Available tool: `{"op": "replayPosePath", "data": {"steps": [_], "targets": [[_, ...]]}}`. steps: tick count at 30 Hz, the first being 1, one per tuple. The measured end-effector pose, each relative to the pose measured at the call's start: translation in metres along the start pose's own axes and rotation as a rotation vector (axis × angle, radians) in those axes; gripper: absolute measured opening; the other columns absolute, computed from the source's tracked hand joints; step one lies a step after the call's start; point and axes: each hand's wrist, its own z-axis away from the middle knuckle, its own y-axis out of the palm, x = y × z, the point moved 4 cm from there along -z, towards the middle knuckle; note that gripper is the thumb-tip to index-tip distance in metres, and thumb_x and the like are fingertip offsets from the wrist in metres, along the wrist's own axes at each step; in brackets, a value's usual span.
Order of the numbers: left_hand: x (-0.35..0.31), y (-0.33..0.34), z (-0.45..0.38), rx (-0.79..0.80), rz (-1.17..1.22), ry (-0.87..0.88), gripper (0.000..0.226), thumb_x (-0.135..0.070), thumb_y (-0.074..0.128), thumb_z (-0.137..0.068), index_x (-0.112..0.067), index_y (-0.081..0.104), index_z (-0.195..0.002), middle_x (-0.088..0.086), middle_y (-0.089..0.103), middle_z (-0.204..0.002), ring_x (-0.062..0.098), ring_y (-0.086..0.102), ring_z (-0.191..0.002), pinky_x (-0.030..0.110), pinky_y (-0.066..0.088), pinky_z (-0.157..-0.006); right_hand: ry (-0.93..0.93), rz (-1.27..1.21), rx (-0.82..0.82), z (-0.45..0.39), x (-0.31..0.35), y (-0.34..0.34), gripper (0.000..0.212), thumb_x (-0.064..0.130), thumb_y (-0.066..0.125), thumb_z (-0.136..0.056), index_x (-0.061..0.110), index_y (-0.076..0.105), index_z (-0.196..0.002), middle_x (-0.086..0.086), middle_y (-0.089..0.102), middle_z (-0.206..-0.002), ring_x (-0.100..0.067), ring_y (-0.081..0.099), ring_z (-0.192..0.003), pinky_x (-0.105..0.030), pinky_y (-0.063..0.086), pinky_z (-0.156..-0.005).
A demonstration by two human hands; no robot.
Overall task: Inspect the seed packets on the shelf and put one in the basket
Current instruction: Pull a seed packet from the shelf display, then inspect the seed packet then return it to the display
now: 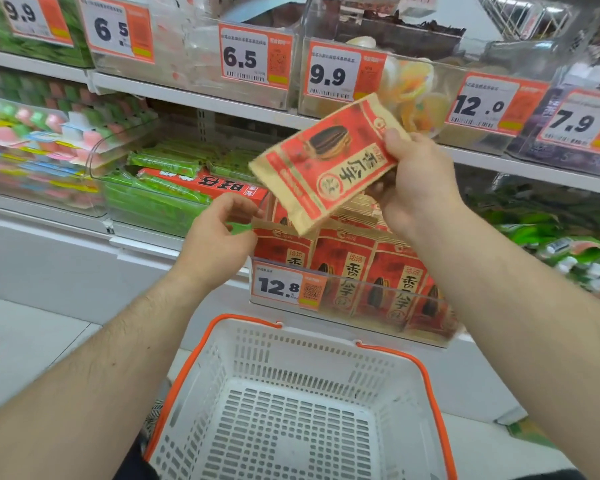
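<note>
My right hand grips a red and tan sunflower seed packet, tilted in the air in front of the shelf. Below it, several matching seed packets stand upright in a clear bin with a 12.8 price tag. My left hand hovers just left of the bin with fingers loosely curled and nothing in them, close to the top of the leftmost packet. A white plastic basket with orange handles sits low in front of me, with nothing inside it.
Clear bins of green and red snack packs and pastel candies fill the shelf to the left. The upper shelf carries bins with orange price tags. Green packs lie at the right. A white shelf base runs below.
</note>
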Motion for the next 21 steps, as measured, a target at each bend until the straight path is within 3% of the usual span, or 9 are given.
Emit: {"op": "replayPosePath", "data": {"steps": [2,6,10,12,15,18,21], "targets": [[-0.001,-0.003,0.001,-0.07,-0.015,0.039,0.024,-0.023,0.057,-0.068,-0.038,0.059,-0.086,-0.006,0.065,-0.099,0.017,0.062,-0.099,0.04,0.053,-0.087,0.028,0.054,0.089,0.015,-0.003,-0.005,0.015,0.019,0.048,-0.104,0.016,0.051,-0.09,0.001,0.066,-0.067,-0.015,0.064,-0.063,-0.024,0.038,-0.049],[-0.025,-0.008,0.004,-0.288,-0.128,0.298,0.023,-0.014,0.049,-0.074,-0.022,0.054,-0.095,-0.018,0.049,-0.093,-0.001,0.05,-0.083,0.02,0.042,-0.076,0.035,0.132,0.202,0.045,-0.006,-0.013,0.018,0.015,0.051,-0.102,0.014,0.053,-0.084,0.0,0.066,-0.062,-0.017,0.066,-0.06,-0.031,0.05,-0.062],[-0.055,0.001,0.018,-0.251,-0.036,0.373,0.022,-0.013,0.051,-0.081,-0.035,0.053,-0.081,-0.014,0.055,-0.077,0.001,0.051,-0.07,0.025,0.044,-0.068,0.052,0.239,0.304,0.067,-0.008,-0.022,0.016,0.012,0.054,-0.1,0.012,0.054,-0.085,-0.006,0.068,-0.067,-0.021,0.07,-0.065,-0.034,0.058,-0.059],[-0.067,0.011,0.031,-0.191,0.062,0.294,0.021,-0.017,0.05,-0.08,-0.036,0.057,-0.073,-0.011,0.059,-0.067,0.008,0.054,-0.063,0.029,0.046,-0.061,0.03,0.32,0.353,0.074,-0.011,-0.028,0.015,0.011,0.056,-0.099,0.013,0.055,-0.084,-0.003,0.071,-0.068,-0.022,0.072,-0.066,-0.034,0.058,-0.059],[-0.063,0.032,0.05,-0.01,0.189,0.034,0.015,-0.015,0.053,-0.087,-0.02,0.062,-0.076,-0.005,0.062,-0.065,0.007,0.055,-0.054,0.021,0.044,-0.05,0.035,0.373,0.4,0.077,-0.021,-0.037,0.017,0.006,0.056,-0.098,0.011,0.055,-0.081,-0.003,0.071,-0.067,-0.018,0.071,-0.061,-0.027,0.058,-0.052],[-0.047,0.055,0.072,0.257,0.236,-0.214,0.017,-0.019,0.056,-0.098,-0.01,0.065,-0.087,0.0,0.068,-0.072,0.01,0.062,-0.061,0.025,0.049,-0.054,0.048,0.424,0.417,0.078,-0.037,-0.045,0.019,0.003,0.056,-0.097,0.009,0.055,-0.079,-0.001,0.068,-0.062,-0.013,0.068,-0.055,-0.022,0.053,-0.046],[-0.03,0.065,0.086,0.326,0.306,-0.365,0.017,-0.021,0.056,-0.099,-0.011,0.07,-0.104,0.006,0.076,-0.088,0.015,0.07,-0.071,0.028,0.055,-0.06,0.077,0.448,0.408,0.078,-0.056,-0.053,0.02,0.004,0.058,-0.097,0.01,0.057,-0.078,-0.002,0.066,-0.061,-0.015,0.066,-0.055,-0.025,0.053,-0.046]]}}
